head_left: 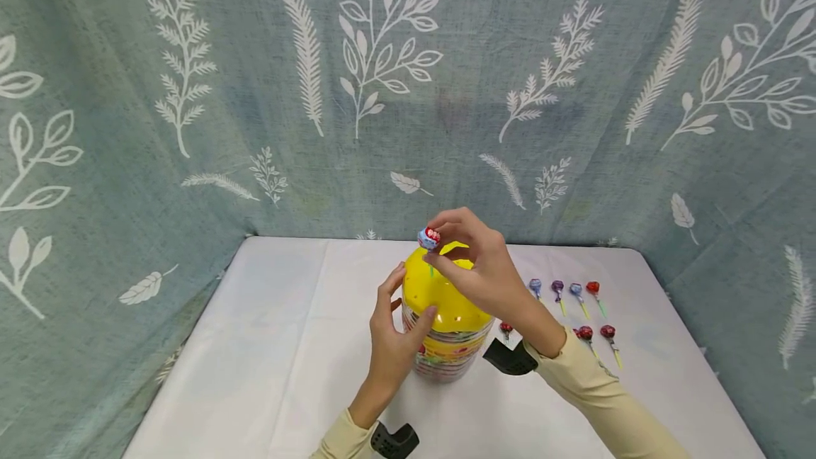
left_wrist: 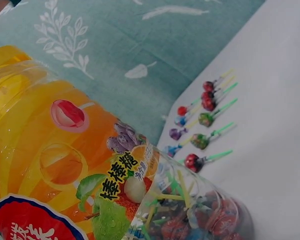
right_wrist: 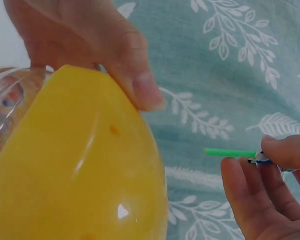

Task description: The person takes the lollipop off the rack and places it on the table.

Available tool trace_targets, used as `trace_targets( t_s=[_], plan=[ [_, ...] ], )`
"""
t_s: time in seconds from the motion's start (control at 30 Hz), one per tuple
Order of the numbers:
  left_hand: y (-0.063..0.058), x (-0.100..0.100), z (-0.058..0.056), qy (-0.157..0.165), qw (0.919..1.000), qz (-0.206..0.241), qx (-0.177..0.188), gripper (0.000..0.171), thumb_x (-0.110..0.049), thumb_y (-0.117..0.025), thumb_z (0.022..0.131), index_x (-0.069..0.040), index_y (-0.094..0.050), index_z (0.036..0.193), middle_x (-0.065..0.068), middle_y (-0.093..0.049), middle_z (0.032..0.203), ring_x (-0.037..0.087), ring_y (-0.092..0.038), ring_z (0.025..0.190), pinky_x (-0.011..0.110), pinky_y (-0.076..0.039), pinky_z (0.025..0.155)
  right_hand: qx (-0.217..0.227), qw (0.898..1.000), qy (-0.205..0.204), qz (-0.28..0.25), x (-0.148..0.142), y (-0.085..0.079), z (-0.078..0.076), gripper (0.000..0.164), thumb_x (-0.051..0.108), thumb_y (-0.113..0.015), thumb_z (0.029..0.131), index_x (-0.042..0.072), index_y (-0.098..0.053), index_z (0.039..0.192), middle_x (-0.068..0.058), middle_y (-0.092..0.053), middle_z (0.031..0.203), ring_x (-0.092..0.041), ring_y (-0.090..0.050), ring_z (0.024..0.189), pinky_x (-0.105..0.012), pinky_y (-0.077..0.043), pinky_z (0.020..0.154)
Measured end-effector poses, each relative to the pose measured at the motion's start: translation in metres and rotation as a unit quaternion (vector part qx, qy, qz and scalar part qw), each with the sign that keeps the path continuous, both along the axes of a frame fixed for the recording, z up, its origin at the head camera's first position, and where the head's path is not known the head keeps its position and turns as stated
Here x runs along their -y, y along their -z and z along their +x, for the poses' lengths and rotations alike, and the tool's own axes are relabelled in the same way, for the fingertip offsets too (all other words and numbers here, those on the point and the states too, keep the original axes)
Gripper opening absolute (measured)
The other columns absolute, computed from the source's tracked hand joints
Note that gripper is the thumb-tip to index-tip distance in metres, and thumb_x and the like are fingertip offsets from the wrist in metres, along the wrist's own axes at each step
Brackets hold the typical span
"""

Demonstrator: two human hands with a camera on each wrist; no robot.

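A tall clear plastic jar (head_left: 444, 368) with a domed yellow lid (head_left: 440, 299) stands upright on the table. My left hand (head_left: 394, 347) grips it near the top, thumb on the lid's front and fingers along the left side. Over the lid, my right hand (head_left: 481, 271) pinches a lollipop (head_left: 429, 239) in a blue and red wrapper, its green stick (right_wrist: 230, 152) pointing down. Inside the jar's lower part, the left wrist view shows many wrapped lollipops (left_wrist: 205, 220) below a fruit-printed orange label (left_wrist: 62, 165).
Several lollipops lie in rows on the white table (head_left: 280, 346) right of the jar, among them a purple one (head_left: 557, 286) and a dark red one (head_left: 608, 332). My right forearm partly covers these rows. A leaf-patterned curtain (head_left: 459, 126) hangs behind the table.
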State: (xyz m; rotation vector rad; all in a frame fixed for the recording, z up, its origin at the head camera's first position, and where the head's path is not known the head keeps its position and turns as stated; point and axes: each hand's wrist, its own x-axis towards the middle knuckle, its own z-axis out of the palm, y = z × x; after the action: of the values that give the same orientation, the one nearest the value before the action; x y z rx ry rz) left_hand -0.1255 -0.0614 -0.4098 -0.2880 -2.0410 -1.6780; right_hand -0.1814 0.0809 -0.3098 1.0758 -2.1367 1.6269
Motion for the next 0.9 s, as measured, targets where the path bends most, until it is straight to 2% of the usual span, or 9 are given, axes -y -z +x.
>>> trace_targets(
  t_s=[0.47,0.63,0.73,0.9],
  plan=[
    [0.001,0.001,0.000,0.002,1.0000,0.003,0.002,0.060,-0.011,-0.066,0.084,0.001,-0.039,0.136,0.015,-0.041,0.143,0.027,-0.040,0.128,0.058,-0.038,0.091,-0.010,0.998,0.057,0.026,-0.042,0.001,0.012,0.042,-0.008,-0.071,0.078,0.009,-0.054,0.113,-0.002,-0.065,0.100,-0.016,-0.064,0.083,-0.031,-0.056,0.069],
    [0.002,0.000,0.000,0.003,0.9999,0.010,-0.007,0.059,-0.011,-0.066,0.083,0.000,-0.040,0.135,0.014,-0.042,0.143,0.027,-0.040,0.128,0.058,-0.037,0.090,-0.013,0.997,0.073,0.036,-0.062,0.005,0.014,0.044,-0.009,-0.071,0.077,0.008,-0.055,0.114,-0.003,-0.064,0.100,-0.017,-0.063,0.082,-0.029,-0.056,0.067],
    [0.002,0.000,-0.001,0.003,0.9998,0.010,-0.017,0.059,-0.010,-0.066,0.083,0.000,-0.040,0.135,0.014,-0.043,0.142,0.027,-0.041,0.128,0.057,-0.038,0.089,-0.014,0.994,0.093,0.050,-0.073,0.007,0.016,0.045,-0.012,-0.071,0.075,0.007,-0.055,0.114,-0.005,-0.063,0.098,-0.016,-0.062,0.080,-0.026,-0.055,0.066],
    [0.003,-0.001,-0.002,0.005,0.9996,0.013,-0.023,0.060,-0.009,-0.066,0.082,0.000,-0.040,0.136,0.014,-0.043,0.142,0.027,-0.041,0.128,0.059,-0.037,0.088,-0.014,0.988,0.129,0.080,-0.086,-0.001,0.028,0.042,-0.017,-0.070,0.073,-0.001,-0.055,0.109,-0.010,-0.064,0.089,-0.019,-0.061,0.075,-0.024,-0.054,0.063]
  ],
)
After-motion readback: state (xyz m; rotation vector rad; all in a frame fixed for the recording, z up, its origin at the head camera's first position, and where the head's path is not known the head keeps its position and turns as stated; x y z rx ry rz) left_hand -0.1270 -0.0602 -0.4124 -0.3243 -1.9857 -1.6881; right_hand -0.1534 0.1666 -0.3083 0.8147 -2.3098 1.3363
